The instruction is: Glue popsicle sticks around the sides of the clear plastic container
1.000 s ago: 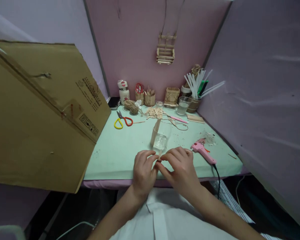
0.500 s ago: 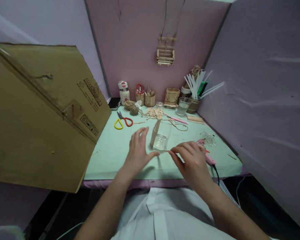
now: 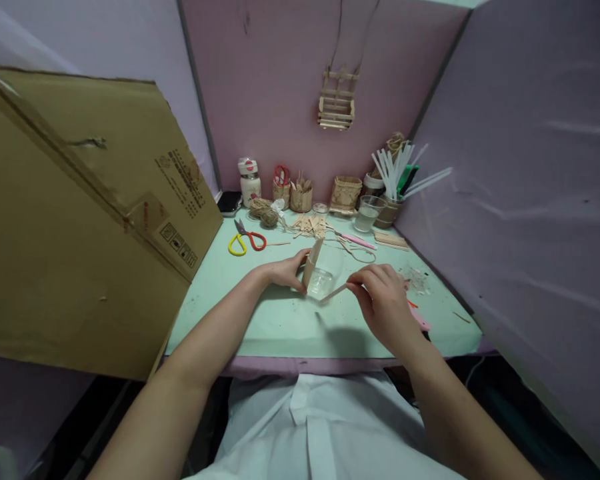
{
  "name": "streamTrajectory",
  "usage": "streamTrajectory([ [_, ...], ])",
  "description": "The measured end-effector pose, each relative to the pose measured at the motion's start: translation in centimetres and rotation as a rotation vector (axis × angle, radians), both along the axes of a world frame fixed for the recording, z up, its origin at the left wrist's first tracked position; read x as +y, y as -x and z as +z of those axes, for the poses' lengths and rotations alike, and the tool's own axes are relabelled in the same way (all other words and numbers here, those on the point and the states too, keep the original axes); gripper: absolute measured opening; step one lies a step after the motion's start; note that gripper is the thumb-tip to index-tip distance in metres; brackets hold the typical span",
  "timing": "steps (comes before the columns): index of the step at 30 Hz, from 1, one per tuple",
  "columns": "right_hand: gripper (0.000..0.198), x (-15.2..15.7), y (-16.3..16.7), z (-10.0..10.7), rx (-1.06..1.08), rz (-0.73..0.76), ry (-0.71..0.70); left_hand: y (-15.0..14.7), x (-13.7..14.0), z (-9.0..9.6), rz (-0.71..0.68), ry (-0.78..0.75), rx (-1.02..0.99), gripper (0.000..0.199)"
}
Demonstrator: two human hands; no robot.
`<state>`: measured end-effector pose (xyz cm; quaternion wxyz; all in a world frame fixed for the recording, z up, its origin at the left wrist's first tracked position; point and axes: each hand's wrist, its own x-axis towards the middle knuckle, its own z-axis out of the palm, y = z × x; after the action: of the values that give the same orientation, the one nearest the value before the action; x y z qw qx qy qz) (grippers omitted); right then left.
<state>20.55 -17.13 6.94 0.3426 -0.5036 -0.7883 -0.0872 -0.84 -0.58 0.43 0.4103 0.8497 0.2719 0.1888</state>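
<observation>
A clear glass jar (image 3: 323,283) lies or stands before me, with flat wooden sticks (image 3: 312,264) along its left side. My left hand (image 3: 291,271) grips this side, thumb low near the base and fingers behind the sticks. Between the thumb and fingers of my right hand (image 3: 378,288) is a thin wooden craft stick (image 3: 335,292). Its free end points left and down, close to the jar's lower edge; whether they touch I cannot tell. Partly hidden behind my right hand is a pink glue gun (image 3: 420,320).
Scissors (image 3: 247,239), a twine ball (image 3: 265,213), loose sticks (image 3: 310,225) and a pink pen (image 3: 359,241) lie farther back. A water cup (image 3: 369,215) and a pot of white glue sticks (image 3: 391,212) stand back right. A big cardboard box (image 3: 95,220) leans at left.
My left hand has moved from open beside the jar to a grip on its stick-covered side. My right hand has turned the craft stick from level to slanting.
</observation>
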Motion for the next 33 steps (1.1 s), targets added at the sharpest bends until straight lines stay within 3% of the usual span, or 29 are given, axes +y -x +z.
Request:
streamTrajectory([
  [5,0.017,0.9,0.6,-0.1,-0.036,-0.002,0.028,-0.4,-0.5,-0.4,0.003,-0.042,-0.03,0.124],
  [11,0.013,1.7,1.1,-0.2,-0.107,-0.008,0.046,-1.0,-1.0,-0.4,0.106,-0.118,0.067,0.128],
  [18,0.011,3.0,1.4,-0.8,-0.157,-0.02,0.045,-0.8,-0.8,-1.1,0.129,-0.151,0.013,0.122],
  [33,0.012,4.0,1.7,-1.2,-0.177,-0.027,0.078,-1.0,-1.0,-0.8,0.156,-0.118,0.003,0.122],
])
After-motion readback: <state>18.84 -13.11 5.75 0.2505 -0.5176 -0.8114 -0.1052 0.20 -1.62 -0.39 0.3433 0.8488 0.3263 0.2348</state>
